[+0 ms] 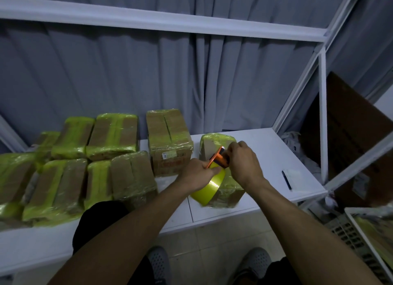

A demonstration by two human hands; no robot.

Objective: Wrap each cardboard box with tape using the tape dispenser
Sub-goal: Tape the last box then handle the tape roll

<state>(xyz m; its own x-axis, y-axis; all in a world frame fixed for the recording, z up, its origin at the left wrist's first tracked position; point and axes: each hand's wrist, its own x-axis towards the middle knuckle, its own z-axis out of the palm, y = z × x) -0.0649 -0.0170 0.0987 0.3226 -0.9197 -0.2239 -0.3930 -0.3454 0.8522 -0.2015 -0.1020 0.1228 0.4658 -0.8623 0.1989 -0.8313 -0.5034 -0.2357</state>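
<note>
A cardboard box (214,142) wrapped in yellow-green tape lies on the white shelf (265,148) in front of me. Over it I hold an orange tape dispenser (218,158) carrying a yellow-green tape roll (209,189). My left hand (196,174) grips the dispenser at its lower left side. My right hand (244,161) curls around the dispenser's upper end from the right. Both hands hide much of the dispenser and the box's middle.
Several taped boxes (112,135) crowd the shelf to the left, one tall box (170,142) just beside the work. A dark pen (286,179) and a white paper (295,178) lie at the right. A grey crate (361,238) stands at the lower right, a large brown carton (350,135) behind the frame.
</note>
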